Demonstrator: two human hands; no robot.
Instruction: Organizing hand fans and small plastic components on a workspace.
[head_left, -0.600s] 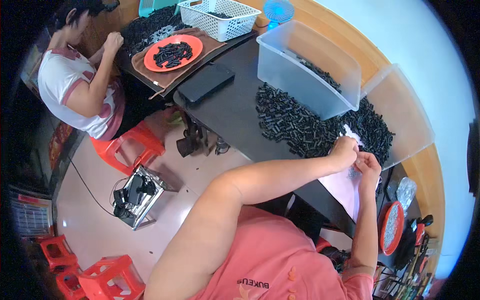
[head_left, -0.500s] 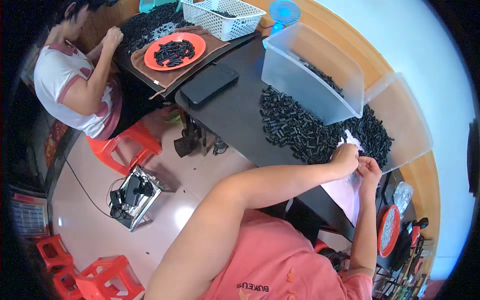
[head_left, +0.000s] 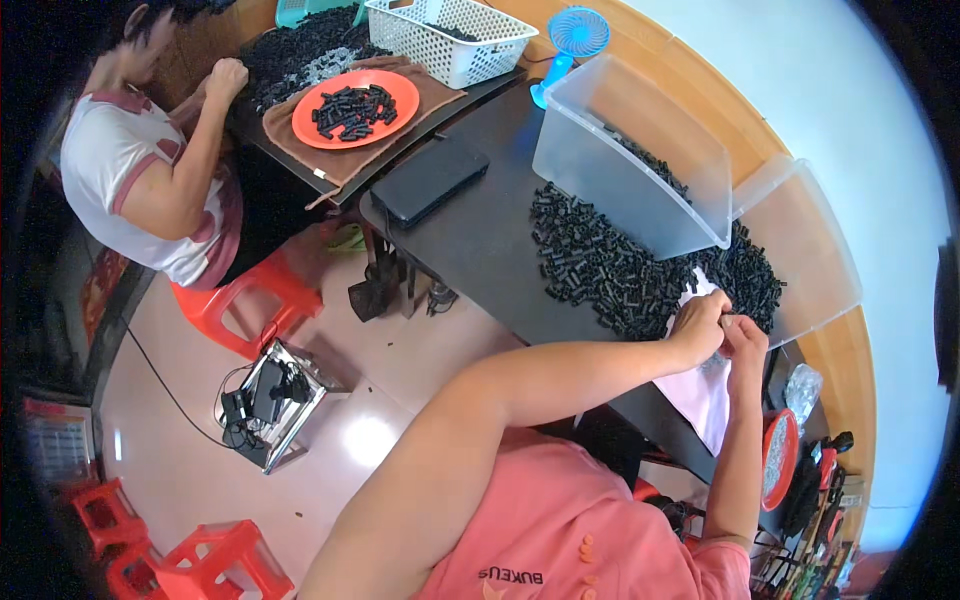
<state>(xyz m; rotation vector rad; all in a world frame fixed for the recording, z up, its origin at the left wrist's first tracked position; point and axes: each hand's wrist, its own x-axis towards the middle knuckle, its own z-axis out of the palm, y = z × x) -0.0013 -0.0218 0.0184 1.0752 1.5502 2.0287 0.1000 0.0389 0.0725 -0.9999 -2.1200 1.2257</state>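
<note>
In the head view, we press our left hand (head_left: 700,325) and right hand (head_left: 745,338) together, fingers curled narrow on a small dark part we cannot make out, over the pink cloth (head_left: 705,395), beside the heap of black parts (head_left: 600,265), under the clear bin (head_left: 630,165)

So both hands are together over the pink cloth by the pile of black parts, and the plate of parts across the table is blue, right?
Not quite: the plate is orange, as the head view shows. Both the left hand and right hand are together over the pink cloth by the black parts.
</note>
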